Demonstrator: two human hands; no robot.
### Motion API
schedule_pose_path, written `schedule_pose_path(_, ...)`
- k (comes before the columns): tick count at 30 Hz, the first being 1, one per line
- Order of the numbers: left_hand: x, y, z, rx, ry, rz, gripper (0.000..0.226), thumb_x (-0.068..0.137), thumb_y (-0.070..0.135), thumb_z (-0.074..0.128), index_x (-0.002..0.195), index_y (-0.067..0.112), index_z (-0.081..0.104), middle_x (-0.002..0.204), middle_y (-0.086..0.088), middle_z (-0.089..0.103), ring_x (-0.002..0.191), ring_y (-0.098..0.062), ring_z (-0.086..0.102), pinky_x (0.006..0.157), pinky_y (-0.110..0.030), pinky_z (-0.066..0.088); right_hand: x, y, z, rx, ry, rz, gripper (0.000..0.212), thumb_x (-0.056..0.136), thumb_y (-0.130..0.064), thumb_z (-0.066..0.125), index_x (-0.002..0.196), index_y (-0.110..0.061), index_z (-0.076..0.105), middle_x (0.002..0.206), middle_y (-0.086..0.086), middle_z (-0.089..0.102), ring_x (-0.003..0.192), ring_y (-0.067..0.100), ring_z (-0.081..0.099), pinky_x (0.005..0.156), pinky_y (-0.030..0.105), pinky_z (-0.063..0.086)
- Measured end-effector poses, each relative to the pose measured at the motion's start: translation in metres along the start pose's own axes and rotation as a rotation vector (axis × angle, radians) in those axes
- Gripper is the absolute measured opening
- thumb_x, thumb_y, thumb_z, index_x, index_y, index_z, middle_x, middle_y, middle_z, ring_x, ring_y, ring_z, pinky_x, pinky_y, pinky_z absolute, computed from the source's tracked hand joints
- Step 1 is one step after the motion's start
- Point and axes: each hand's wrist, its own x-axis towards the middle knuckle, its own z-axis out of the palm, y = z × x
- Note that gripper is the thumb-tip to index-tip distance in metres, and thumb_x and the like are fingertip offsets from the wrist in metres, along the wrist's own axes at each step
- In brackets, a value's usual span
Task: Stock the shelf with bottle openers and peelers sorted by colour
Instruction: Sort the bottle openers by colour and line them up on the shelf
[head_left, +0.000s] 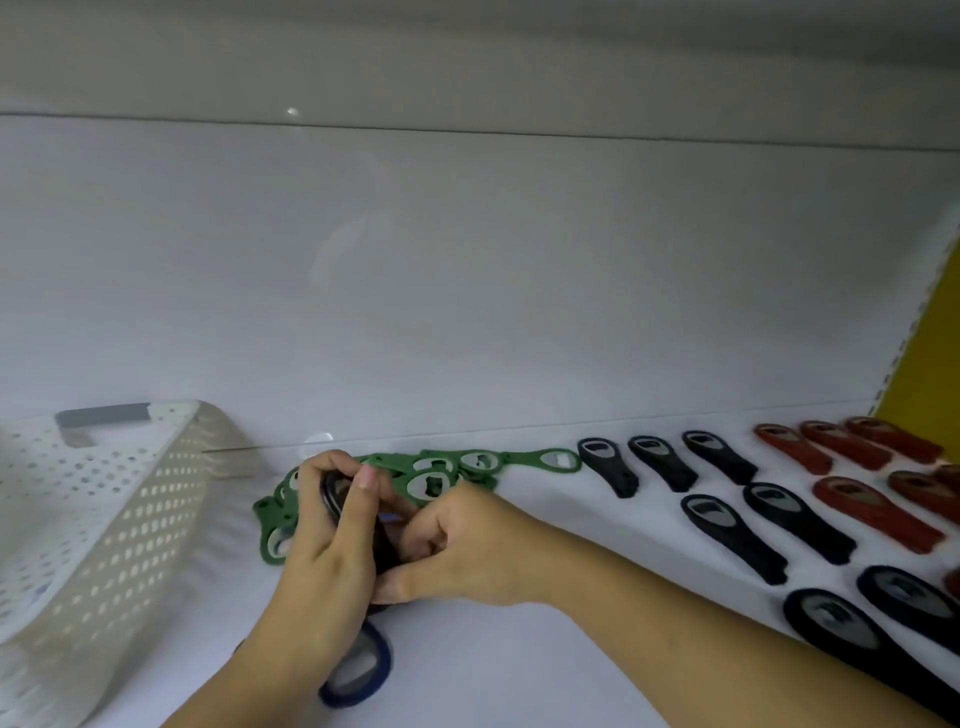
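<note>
Both hands meeting low on the white shelf (519, 649), just in front of the heap of green openers (431, 480). Left hand (324, 540) closed, fingers wrapped over the ringed head of a dark opener (332, 493). Right hand (462, 551) curled, pinching the same dark cluster from the other side; how many pieces sit between the palms, impossible to tell. A blue opener (358, 670) poking out below the left wrist, seemingly part of that bunch. Black openers (727, 535) already set in rows to the right, red openers (872, 512) beyond them, perforated white basket (104, 519) at the left. Best done by peeling off one piece at a time with the right hand, checking colour under this dim light, keeping blue well apart from black, and not dragging a sleeve-side forearm across the finished rows.
</note>
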Motion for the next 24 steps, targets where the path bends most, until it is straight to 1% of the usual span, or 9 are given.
schedule_pose_path(2, 0.002, -0.001, -0.002, 0.002, -0.083, -0.001, 0.015, 0.085, 0.033, 0.062, 0.089, 0.023, 0.052, 0.085, -0.006, 0.064, 0.075, -0.009, 0.062, 0.068, -0.020, 0.051, -0.002, -0.002, -0.006, -0.044, 0.003, 0.037, 0.041, 0.079, -0.027, 0.076, 0.049, -0.014, 0.051, 0.049, -0.008, 0.032, 0.051, 0.008, 0.028, 0.053, 0.026, 0.021)
schedule_pose_path(4, 0.006, -0.002, -0.005, -0.017, -0.158, -0.020, 0.015, 0.078, 0.031, 0.065, 0.091, 0.025, 0.062, 0.095, -0.004, 0.067, 0.084, -0.023, 0.064, 0.077, -0.039, 0.054, -0.010, -0.003, -0.015, -0.072, -0.006, 0.077, 0.038, 0.078, -0.031, 0.076, 0.062, 0.000, 0.060, 0.055, 0.000, 0.035, 0.052, 0.011, 0.028, 0.052, 0.027, 0.020)
schedule_pose_path(7, 0.003, -0.006, -0.002, -0.065, -0.184, -0.049, 0.010, 0.086, 0.007, 0.064, 0.089, 0.016, 0.068, 0.090, -0.007, 0.071, 0.085, -0.032, 0.069, 0.070, -0.044, 0.058, -0.029, 0.004, -0.022, -0.042, 0.049, 0.139, 0.038, 0.077, -0.033, 0.077, 0.078, 0.003, 0.068, 0.062, 0.007, 0.042, 0.053, 0.013, 0.034, 0.051, 0.025, 0.025)
schedule_pose_path(8, -0.001, -0.006, 0.002, -0.096, -0.219, -0.059, 0.005, 0.082, 0.017, 0.069, 0.087, 0.018, 0.069, 0.088, -0.009, 0.072, 0.085, -0.032, 0.070, 0.068, -0.043, 0.059, -0.036, 0.006, -0.023, -0.032, 0.085, 0.158, 0.033, 0.076, -0.034, 0.078, 0.079, -0.002, 0.071, 0.062, 0.006, 0.047, 0.054, 0.012, 0.037, 0.052, 0.025, 0.029)
schedule_pose_path(11, -0.012, -0.011, 0.011, -0.168, -0.289, -0.047, 0.054, 0.049, 0.062, 0.081, 0.087, 0.027, 0.069, 0.092, -0.008, 0.070, 0.085, -0.028, 0.071, 0.065, -0.037, 0.059, -0.058, 0.009, -0.024, -0.034, 0.153, 0.181, 0.026, 0.075, -0.035, 0.078, 0.080, -0.010, 0.074, 0.063, 0.003, 0.056, 0.055, 0.010, 0.045, 0.057, 0.026, 0.037)
schedule_pose_path(15, -0.021, -0.010, 0.019, -0.184, -0.357, -0.018, 0.058, 0.046, 0.070, 0.078, 0.091, 0.035, 0.068, 0.099, -0.001, 0.069, 0.089, -0.024, 0.071, 0.068, -0.029, 0.058, -0.080, 0.003, -0.024, -0.057, 0.137, 0.226, 0.023, 0.076, -0.035, 0.077, 0.081, -0.012, 0.076, 0.067, 0.008, 0.064, 0.055, 0.005, 0.051, 0.057, 0.023, 0.040)
schedule_pose_path(18, -0.023, -0.012, 0.017, -0.085, -0.454, -0.045, 0.074, 0.051, 0.068, 0.076, 0.115, 0.037, 0.057, 0.113, 0.010, 0.067, 0.104, -0.013, 0.066, 0.083, -0.026, 0.053, -0.091, 0.003, -0.033, -0.192, 0.178, 0.342, 0.028, 0.073, -0.041, 0.076, 0.074, -0.014, 0.074, 0.068, 0.008, 0.069, 0.055, 0.007, 0.052, 0.056, 0.022, 0.040)
schedule_pose_path(22, -0.013, -0.015, 0.004, 0.151, -0.436, -0.124, 0.026, 0.078, 0.030, 0.075, 0.102, 0.031, 0.065, 0.097, 0.006, 0.073, 0.097, -0.011, 0.067, 0.098, -0.044, 0.047, -0.100, 0.032, -0.066, -0.451, 0.279, 0.592, 0.044, 0.073, -0.034, 0.073, 0.043, -0.012, 0.049, 0.041, -0.006, 0.048, 0.048, 0.014, 0.046, 0.048, 0.022, 0.032)
schedule_pose_path(24, -0.010, -0.016, -0.002, 0.217, -0.487, -0.155, 0.015, 0.076, 0.030, 0.073, 0.090, 0.033, 0.070, 0.087, 0.002, 0.073, 0.089, -0.019, 0.068, 0.095, -0.048, 0.048, -0.105, 0.051, -0.084, -0.533, 0.324, 0.681, 0.044, 0.069, -0.028, 0.072, 0.040, -0.015, 0.042, 0.039, -0.005, 0.044, 0.044, 0.015, 0.043, 0.047, 0.022, 0.030)
